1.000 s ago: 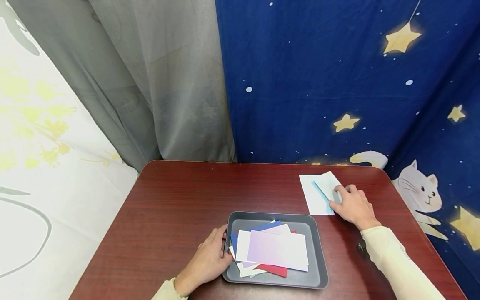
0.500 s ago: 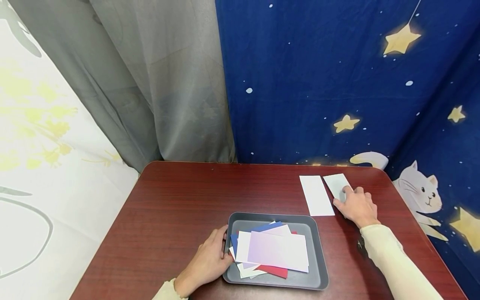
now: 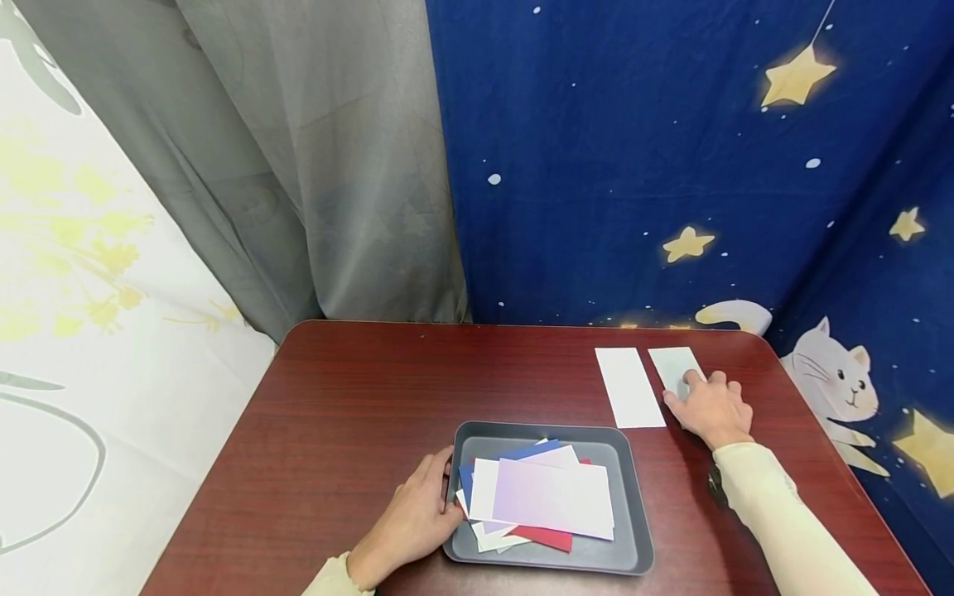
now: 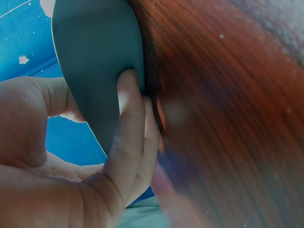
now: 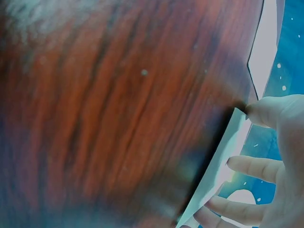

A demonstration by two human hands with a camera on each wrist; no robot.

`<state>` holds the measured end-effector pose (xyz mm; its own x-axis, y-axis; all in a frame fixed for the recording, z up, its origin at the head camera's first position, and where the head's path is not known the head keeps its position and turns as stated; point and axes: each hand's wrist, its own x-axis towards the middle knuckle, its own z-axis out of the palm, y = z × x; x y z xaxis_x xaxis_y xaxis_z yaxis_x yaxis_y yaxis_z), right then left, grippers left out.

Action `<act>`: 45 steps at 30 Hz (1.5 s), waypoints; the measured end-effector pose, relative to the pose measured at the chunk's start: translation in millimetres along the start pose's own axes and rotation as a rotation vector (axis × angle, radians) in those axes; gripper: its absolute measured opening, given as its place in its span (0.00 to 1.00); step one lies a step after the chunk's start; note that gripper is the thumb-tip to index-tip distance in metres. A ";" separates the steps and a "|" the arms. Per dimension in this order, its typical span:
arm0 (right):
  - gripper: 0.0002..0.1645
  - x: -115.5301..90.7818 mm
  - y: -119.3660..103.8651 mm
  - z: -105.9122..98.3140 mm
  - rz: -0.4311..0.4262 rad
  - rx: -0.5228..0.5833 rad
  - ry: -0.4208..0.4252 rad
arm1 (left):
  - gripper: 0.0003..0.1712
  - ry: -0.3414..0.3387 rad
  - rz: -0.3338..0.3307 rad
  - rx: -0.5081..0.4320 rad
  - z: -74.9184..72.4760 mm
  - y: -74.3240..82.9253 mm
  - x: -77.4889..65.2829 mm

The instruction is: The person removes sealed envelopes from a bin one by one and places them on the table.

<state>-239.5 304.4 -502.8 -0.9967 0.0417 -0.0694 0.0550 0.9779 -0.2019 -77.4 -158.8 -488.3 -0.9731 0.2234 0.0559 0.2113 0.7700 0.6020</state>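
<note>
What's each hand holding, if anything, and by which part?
Left hand: the gray tray, by its left side. Right hand touches the rightmost card toward its near end; grip can't be told.

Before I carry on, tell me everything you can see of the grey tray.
The tray is dark grey, matte, shallow and rectangular, with rounded corners and raised sides; possibly coated metal. It sits flat on the red-brown table, its longer sides running left to right. Overlapping white, lilac, blue and red cards lie in it, leaving its right end bare. The left hand grips its left side.
</note>
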 end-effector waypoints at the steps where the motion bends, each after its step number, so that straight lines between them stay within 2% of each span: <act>1: 0.42 0.1 0.0 -0.2 -0.001 0.000 0.001 | 0.42 -0.001 -0.001 0.000 -0.1 0.1 0.1; 11: 0.42 -0.3 -0.4 0.9 0.005 0.012 0.006 | 0.42 -0.008 -0.001 -0.006 0.5 -0.4 0.4; 16: 0.40 -5.1 -5.3 -0.4 -0.015 0.012 0.043 | 0.42 -0.003 0.002 0.001 0.5 -0.1 0.2; 26: 0.36 -21.1 -28.6 -5.7 -0.130 -0.039 0.146 | 0.42 0.004 0.010 -0.001 0.2 0.0 0.3; 37: 0.32 -42.0 -62.0 -5.5 -0.283 -0.041 0.318 | 0.42 0.001 -0.001 0.001 0.4 -0.7 -0.1; 45: 0.30 -58.9 -84.4 -4.2 -0.369 -0.045 0.348 | 0.42 0.002 0.001 -0.002 -0.2 0.1 -1.0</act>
<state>-185.7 220.2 -477.6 -0.9105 -0.2493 0.3299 -0.2990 0.9480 -0.1089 -76.4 -159.1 -488.2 -0.9731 0.2229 0.0577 0.2118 0.7684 0.6039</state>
